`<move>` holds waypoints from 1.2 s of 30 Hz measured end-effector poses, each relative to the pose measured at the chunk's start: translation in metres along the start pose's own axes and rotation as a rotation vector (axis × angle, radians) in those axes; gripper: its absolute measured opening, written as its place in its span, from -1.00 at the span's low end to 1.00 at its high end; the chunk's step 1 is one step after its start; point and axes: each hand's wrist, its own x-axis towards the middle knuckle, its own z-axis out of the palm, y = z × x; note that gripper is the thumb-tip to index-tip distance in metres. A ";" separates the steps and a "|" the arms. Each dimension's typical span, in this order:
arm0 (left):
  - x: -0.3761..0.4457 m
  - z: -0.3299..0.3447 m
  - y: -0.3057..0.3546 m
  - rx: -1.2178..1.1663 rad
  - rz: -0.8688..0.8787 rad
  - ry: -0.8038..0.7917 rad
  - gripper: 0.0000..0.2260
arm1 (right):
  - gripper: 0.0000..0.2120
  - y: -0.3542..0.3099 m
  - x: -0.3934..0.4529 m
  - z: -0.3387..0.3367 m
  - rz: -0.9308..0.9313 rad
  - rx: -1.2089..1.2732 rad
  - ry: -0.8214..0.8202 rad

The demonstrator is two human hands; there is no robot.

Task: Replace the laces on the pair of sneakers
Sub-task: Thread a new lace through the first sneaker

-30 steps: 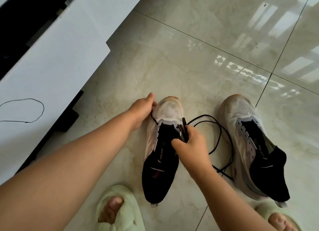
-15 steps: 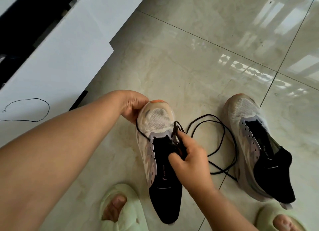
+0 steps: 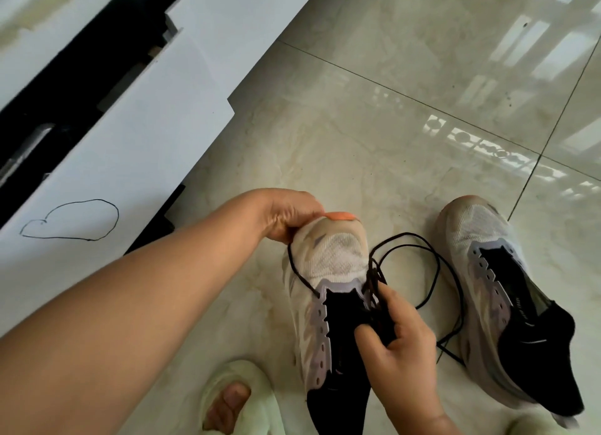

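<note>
The left hand (image 3: 289, 216) grips the toe of the near sneaker (image 3: 328, 291), tilting it off the floor (image 3: 357, 125). The right hand (image 3: 403, 346) pinches the black lace (image 3: 432, 265) beside its eyelets. The other sneaker (image 3: 507, 304) lies just right.

— Where's the near sneaker (image 3: 328, 291)?
— Toe tipped up, white mesh, black tongue; a black lace (image 3: 419, 272) runs through its lowest eyelets.
— The other sneaker (image 3: 507, 304)?
— Flat on the floor, laceless.
</note>
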 end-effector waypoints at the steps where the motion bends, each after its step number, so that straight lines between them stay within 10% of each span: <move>1: -0.003 0.003 0.002 -0.022 0.054 0.000 -0.63 | -0.53 0.000 0.000 -0.002 -0.003 0.002 0.020; 14: -0.040 0.017 0.011 0.044 0.583 0.123 -0.77 | -0.50 -0.014 0.004 -0.013 -0.082 0.044 0.178; 23: -0.056 0.017 0.021 0.482 0.499 0.254 -0.83 | -0.52 -0.024 0.004 -0.015 -0.131 -0.163 0.194; 30: -0.058 0.025 0.027 0.245 0.316 0.301 -0.92 | -0.50 -0.023 0.004 -0.017 -0.107 -0.178 0.181; 36: -0.067 0.031 0.036 0.468 0.334 0.315 -0.46 | -0.50 -0.027 0.005 -0.015 -0.134 -0.177 0.195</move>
